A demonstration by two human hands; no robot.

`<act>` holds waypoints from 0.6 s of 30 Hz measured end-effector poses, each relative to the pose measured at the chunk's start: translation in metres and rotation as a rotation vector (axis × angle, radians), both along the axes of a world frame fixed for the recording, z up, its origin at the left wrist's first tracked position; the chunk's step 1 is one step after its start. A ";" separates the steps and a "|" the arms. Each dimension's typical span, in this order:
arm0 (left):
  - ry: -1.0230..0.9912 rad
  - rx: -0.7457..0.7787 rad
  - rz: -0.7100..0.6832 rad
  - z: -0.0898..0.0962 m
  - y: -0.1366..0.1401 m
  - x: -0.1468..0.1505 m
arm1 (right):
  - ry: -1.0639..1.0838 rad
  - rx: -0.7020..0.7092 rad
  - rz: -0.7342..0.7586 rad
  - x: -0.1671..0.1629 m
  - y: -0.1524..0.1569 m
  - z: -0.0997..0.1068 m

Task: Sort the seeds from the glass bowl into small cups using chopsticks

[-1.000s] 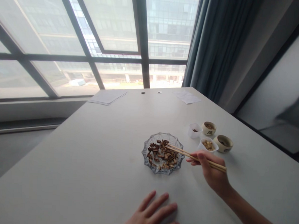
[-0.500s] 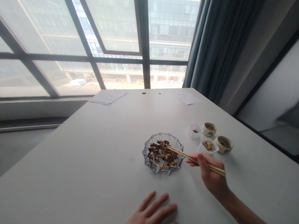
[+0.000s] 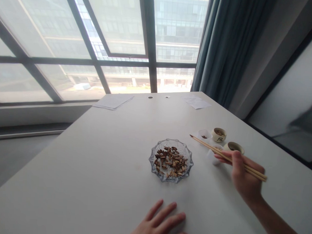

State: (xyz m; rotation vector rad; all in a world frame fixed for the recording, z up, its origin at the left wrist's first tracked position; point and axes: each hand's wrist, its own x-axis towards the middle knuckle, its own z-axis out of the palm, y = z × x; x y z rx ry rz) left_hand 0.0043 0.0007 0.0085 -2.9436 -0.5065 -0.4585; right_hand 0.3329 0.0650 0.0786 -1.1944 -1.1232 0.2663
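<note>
- Wooden chopsticks (image 3: pixel 208 146) are partly hiding a white cup (image 3: pixel 212 157), an unclear dark bit (image 3: pixel 191 135) showing at their tips.
- Right hand (image 3: pixel 247 176) is gripping them.
- Left hand (image 3: pixel 159 224), cut off below, is resting spread on the desk (image 3: pixel 93 162).

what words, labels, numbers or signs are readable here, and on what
Nothing reads clearly.
Farther beige cup: one dark, character-like mark, too small to make out.
Nearer beige cup: front mostly hidden by the right hand.
Papers at the back: any print too faint to tell.
Chopsticks, glass dish: none seen.
</note>
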 end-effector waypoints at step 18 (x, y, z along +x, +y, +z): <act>-0.032 0.015 -0.007 0.000 0.000 0.000 | 0.018 0.017 -0.012 0.012 0.003 0.002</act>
